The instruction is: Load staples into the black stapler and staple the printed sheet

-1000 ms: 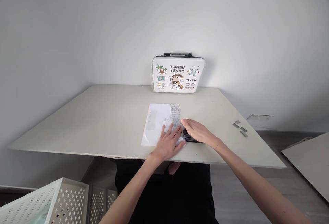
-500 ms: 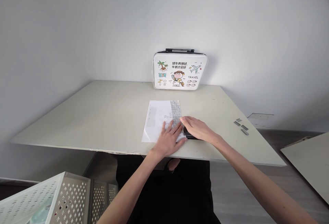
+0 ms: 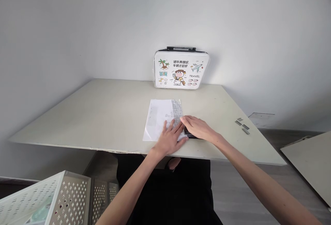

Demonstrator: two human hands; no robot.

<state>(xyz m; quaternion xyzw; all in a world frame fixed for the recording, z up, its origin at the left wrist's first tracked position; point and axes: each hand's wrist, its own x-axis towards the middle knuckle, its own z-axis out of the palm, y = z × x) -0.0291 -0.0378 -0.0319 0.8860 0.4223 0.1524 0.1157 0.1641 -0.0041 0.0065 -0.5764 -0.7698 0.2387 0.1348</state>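
Sheets of white paper with a grey printed strip along the right side lie near the front edge of the table. My left hand rests flat on them, fingers spread, at their lower right part. A black stapler sits at the right edge of the paper. Over it is my right hand, its fingers closed on the stapler's top and hiding most of it. Whether the paper's edge is inside the stapler's jaw is hidden by the hands.
On the pale table, several strips of staples lie to the right. A white cartoon-printed case stands at the back against the wall. A white perforated basket is at the lower left, below table height.
Both hands stay in nearly the same place, on the paper and the stapler. The whole view has shifted very slightly.
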